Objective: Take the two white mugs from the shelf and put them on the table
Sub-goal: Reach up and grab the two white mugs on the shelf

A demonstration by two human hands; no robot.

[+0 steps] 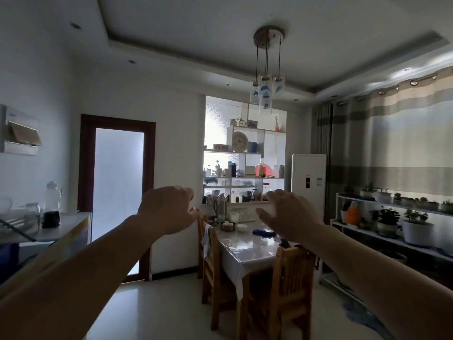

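I stand in a dim dining room, several steps from the white shelf unit (245, 153) on the far wall. Its compartments hold a clock, bottles, boxes and small pale cups; one white mug (218, 172) shows on the middle shelf, and a second I cannot pick out. The table (247, 244) with a glossy white cover stands in front of the shelf. My left hand (169, 209) and my right hand (286, 214) are both raised at arm's length, fingers curled apart, holding nothing.
Wooden chairs (289, 273) stand around the table, which carries a thermos (221, 204), bowls and a blue cloth. A counter (61, 231) with jars is at the left, a door (117, 192) behind it. Plant racks (392, 224) and a standing air conditioner (308, 182) are at the right.
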